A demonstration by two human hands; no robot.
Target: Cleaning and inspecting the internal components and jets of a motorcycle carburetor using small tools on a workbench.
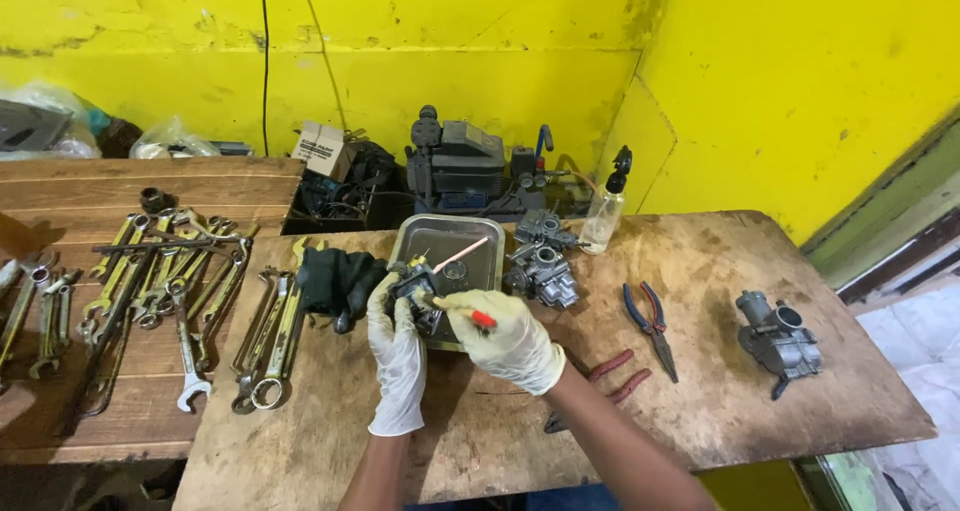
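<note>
Both hands wear thin, pale rubber gloves that wrinkle at the wrists. The left hand (396,356) is closed around a small dark metal carburetor part (418,293), which has a rough, cast look, and holds it up just above the near edge of a shiny steel tray (478,233) with rounded corners. The right hand (508,336) pinches a slim tool with a red handle (470,314), and its thin tip touches the part from the right side. So the part sits between the two hands, in the fingers of the left one. The table (700,391) is of worn, stained brown wood. Far behind the tray lie two grey carburetors (545,266), and one more carburetor (778,339) is well apart at the right. Blue-handled pliers (650,323) lie between them. At the left, many long steel wrenches (170,281) are spread on wooden planks, next to a crumpled black glove (338,279).
</note>
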